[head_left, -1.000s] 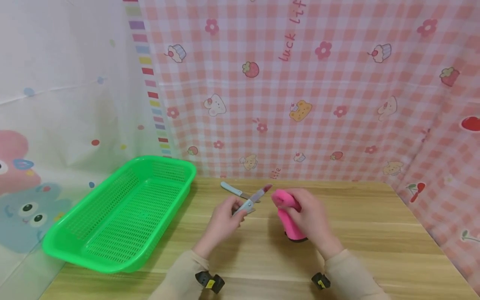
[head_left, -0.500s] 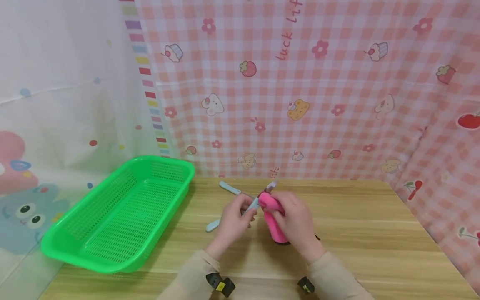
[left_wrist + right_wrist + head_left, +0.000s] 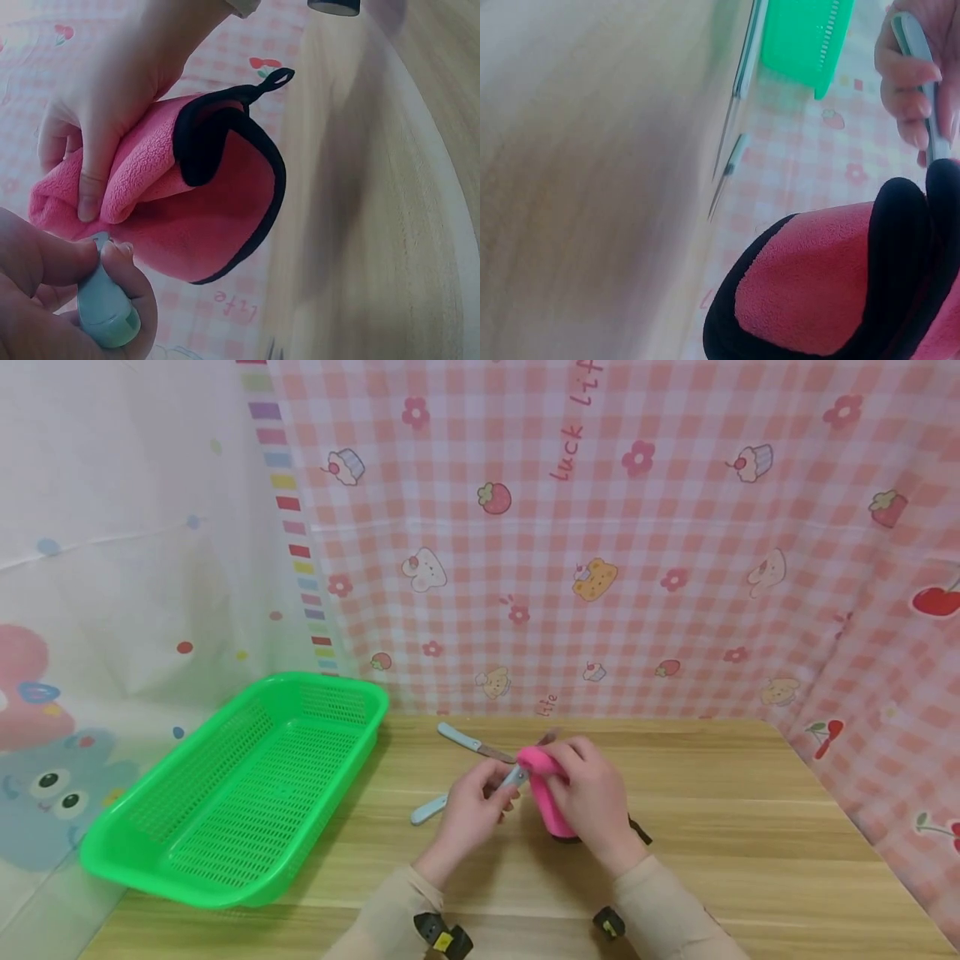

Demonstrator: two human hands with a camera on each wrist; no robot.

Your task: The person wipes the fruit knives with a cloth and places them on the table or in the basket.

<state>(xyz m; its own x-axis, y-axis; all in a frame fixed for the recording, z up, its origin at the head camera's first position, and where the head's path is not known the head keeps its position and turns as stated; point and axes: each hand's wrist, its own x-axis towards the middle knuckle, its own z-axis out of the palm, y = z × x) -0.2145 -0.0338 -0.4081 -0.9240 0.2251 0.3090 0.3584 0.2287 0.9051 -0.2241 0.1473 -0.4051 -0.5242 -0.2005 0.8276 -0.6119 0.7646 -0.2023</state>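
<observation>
My left hand grips the pale blue handle of a knife, its blade pointing up and away to the right. With my right hand I pinch a pink cloth folded over the blade near the handle; a blurred tip shows beyond it. In the left wrist view, the black-edged cloth hangs in folds below my right thumb, and the handle's butt sticks out of my left fist. The right wrist view shows the cloth up close, with my right hand hidden.
Two more blue-handled knives lie on the wooden table: one farther back, the other beside my left hand, partly covered by it. A green plastic basket stands at the left. Patterned curtains close off the back and sides.
My right hand has brought the cloth left onto the blade, while my left hand has shifted slightly right with the knife. The nearer knife's handle has come into sight.
</observation>
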